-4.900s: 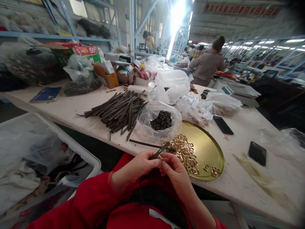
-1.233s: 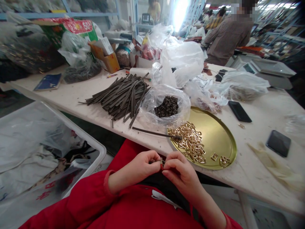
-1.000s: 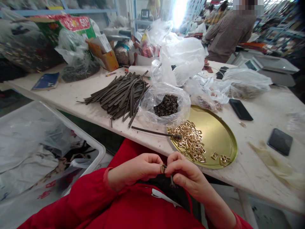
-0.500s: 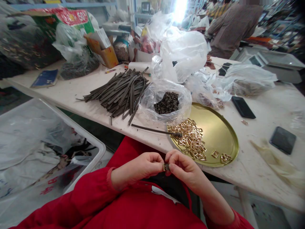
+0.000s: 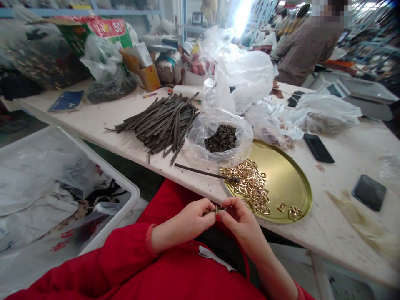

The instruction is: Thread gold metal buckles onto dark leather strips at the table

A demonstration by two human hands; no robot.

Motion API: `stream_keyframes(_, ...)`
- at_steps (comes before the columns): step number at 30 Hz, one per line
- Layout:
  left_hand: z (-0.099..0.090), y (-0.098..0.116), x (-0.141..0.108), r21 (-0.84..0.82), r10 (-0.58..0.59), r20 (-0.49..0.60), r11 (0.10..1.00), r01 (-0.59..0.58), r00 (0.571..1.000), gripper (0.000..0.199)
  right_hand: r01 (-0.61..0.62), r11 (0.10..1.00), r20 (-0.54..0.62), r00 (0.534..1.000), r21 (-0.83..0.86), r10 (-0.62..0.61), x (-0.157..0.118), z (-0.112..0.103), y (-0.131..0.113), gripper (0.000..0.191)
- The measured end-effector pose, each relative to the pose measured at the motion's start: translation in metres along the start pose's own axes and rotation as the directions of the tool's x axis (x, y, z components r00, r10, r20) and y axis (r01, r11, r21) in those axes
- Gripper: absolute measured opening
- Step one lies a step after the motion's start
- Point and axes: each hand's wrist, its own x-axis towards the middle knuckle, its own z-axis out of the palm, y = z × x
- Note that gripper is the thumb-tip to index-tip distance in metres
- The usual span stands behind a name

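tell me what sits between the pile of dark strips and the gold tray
In the head view, a clear plastic bag of small dark bits sits between the dark strips and the gold tray.

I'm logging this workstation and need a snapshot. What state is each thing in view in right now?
left hand: pinching a dark strap
right hand: pinching the strap's end
dark strap: held between both hands
strap pile: loose heap on the table
clear bag of dark pieces: open
gold tray: flat, partly covered
gold buckles: heaped on the tray
black phone: screen dark
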Motion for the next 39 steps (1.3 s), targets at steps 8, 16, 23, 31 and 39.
stream_keyframes(8,-0.003,-0.001,0.002,-0.013,0.026,0.012,1.0,-0.026,1.0,0.014,0.366,0.856,-0.14,0.887,-0.365,-0.439,-0.001,0.002,0.012,0.006)
stream_keyframes(16,-0.006,-0.002,0.0,0.039,0.094,-0.045,0.995,-0.093,0.995,0.019,0.594,0.542,0.151,0.745,-0.595,-0.65,-0.007,0.003,0.012,0.027)
stream_keyframes(23,-0.01,0.007,-0.011,0.013,0.086,0.009,0.996,-0.086,0.996,0.019,0.572,0.55,0.102,0.744,-0.609,-0.661,-0.006,0.0,0.008,0.019)
stream_keyframes(31,0.005,-0.008,-0.009,-0.121,0.131,-0.133,0.982,-0.147,0.982,0.022,0.317,0.886,-0.173,0.905,-0.337,-0.389,-0.007,0.01,0.014,0.014)
stream_keyframes(39,-0.003,0.003,-0.008,-0.076,0.247,0.029,0.967,-0.245,0.968,0.033,-0.079,0.902,0.038,0.997,0.424,0.069,0.013,0.013,0.006,0.034)
